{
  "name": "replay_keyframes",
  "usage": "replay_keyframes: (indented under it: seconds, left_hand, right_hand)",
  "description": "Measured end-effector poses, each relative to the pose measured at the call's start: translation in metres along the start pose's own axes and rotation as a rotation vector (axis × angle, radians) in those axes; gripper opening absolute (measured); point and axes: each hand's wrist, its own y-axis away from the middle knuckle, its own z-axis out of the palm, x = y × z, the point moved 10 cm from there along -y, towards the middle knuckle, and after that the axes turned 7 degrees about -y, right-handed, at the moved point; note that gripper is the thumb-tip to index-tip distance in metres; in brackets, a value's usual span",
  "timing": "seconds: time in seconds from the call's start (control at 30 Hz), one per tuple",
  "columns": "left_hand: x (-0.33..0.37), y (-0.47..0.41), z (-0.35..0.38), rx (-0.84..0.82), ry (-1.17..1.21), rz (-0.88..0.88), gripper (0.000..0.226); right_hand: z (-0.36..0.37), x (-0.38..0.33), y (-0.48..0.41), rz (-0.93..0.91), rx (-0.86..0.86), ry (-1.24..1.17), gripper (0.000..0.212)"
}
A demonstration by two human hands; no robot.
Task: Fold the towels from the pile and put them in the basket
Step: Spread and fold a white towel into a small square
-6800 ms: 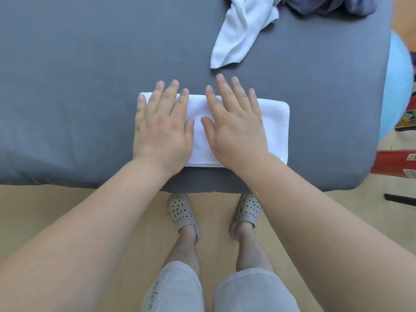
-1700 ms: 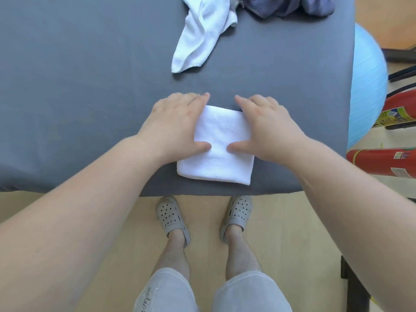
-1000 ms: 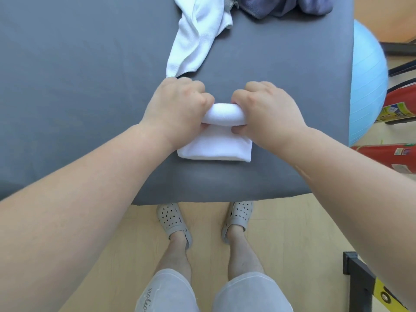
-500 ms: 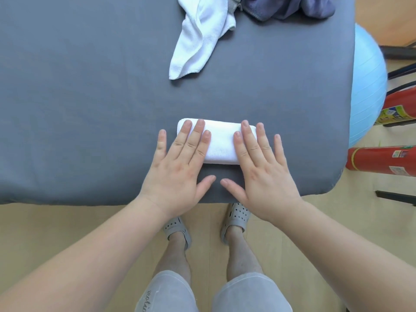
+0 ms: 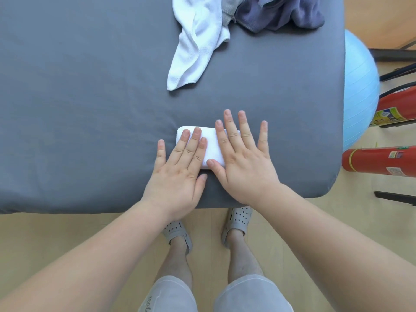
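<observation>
Near the six-o'clock edge of the grey padded surface [image 5: 90,109], a small white folded towel [image 5: 211,149] is pressed flat under both hands. The left hand [image 5: 177,176] is laid over its nine-o'clock end and the right hand [image 5: 245,163] over its three-o'clock end. All fingers are straight and spread, and nothing is gripped. The folding of this towel is judged finished or nearly so, with only smoothing being done. At twelve o'clock, well apart, the pile [image 5: 229,12] is seen: an unfolded white towel [image 5: 195,48] is draped out of it, and a purple towel [image 5: 281,14] is bunched at its three-o'clock side. No basket is shown, so the transfer is not yet made, and at least two towels are left to be folded.
</observation>
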Motion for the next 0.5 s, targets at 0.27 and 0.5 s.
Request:
replay_keyframes:
  seconds: [0.27, 0.5]
  left_hand:
    - [-0.004, -0.042, -0.030, 0.012, 0.066, -0.127, 0.066]
    - [-0.010, -0.050, 0.002, -0.062, 0.038, -0.176, 0.065]
  right_hand:
    - [0.020, 0.005, 0.005, 0.022, 0.032, -0.138, 0.070]
    - [0.019, 0.013, 0.000, 0.017, 0.005, -0.221, 0.065]
